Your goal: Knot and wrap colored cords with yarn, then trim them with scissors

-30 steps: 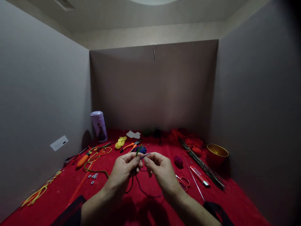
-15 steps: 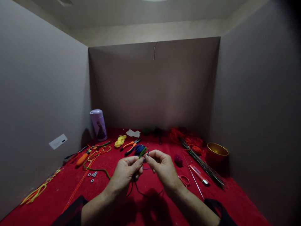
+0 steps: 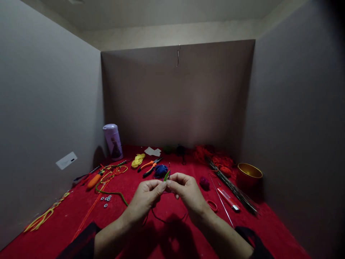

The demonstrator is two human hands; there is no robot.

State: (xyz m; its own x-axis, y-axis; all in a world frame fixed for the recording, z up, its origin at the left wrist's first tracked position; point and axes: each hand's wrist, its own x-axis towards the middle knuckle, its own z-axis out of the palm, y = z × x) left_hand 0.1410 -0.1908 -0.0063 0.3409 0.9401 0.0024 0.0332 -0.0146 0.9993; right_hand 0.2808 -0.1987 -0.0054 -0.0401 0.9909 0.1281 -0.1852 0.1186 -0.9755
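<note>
My left hand (image 3: 147, 198) and my right hand (image 3: 185, 192) meet thumb to thumb above the red cloth. Both are closed in a pinch. Between the fingertips, a small folded bit of green yarn (image 3: 166, 176) sticks up. A thin dark purple strand (image 3: 169, 221) hangs in a loop below the hands; its end at the fingers is covered. Just behind my fingertips lies a ball of blue yarn (image 3: 161, 170). From beside my left wrist a green cord (image 3: 118, 194) runs left across the cloth.
Pliers (image 3: 149, 166), yellow yarn (image 3: 138, 160) and a purple bottle (image 3: 113, 143) stand or lie behind, on the left. Several metal washers (image 3: 105, 199) are at left. At right are scissors (image 3: 212, 206), a magenta yarn ball (image 3: 204, 183), a red cutter (image 3: 228, 199) and a gold bowl (image 3: 249, 170).
My hands have drawn closer together at the fingertips. The green loop between them has become narrower and more upright, and the dark strand below has shifted.
</note>
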